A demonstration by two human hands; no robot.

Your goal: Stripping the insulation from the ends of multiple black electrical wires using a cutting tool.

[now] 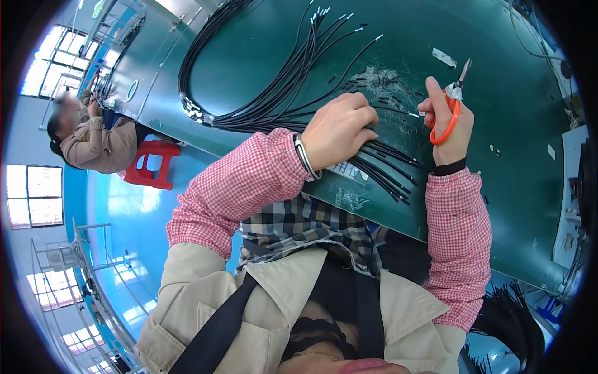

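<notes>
Left hand [336, 131]: fingers curled down, clamped on a bundle of thin black round cables [243, 118]. Right hand [461, 134]: fingers wrapped round scissors with orange plastic loop handles [456, 117], thumb raised, metal blades pointing away past the fingertips. 1 cable runs from the left fingers across to the right ones, its pale tip at the right fingertips (pinched or only touching, can't tell).

Just right of the left fingers, loose cable ends fan out toward the table edge. Left of them, the bundle runs to a white wrapped section [196, 113], then loops away; more cables with pale tips spread beyond the knuckles. Between and beyond the 2 hands: a tangle of pale fine threads [386, 84] with small black bits. Beyond the right fingers, a crumpled whitish strip [443, 57]. All on a dark green tabletop [517, 93].

Back from the fingers: silver bangle [302, 156] at the left wrist, 2 red-and-white checked sleeve covers [458, 230]. Well left: 1 co-worker in a tan jacket [103, 143], by a red plastic stool [152, 165].
</notes>
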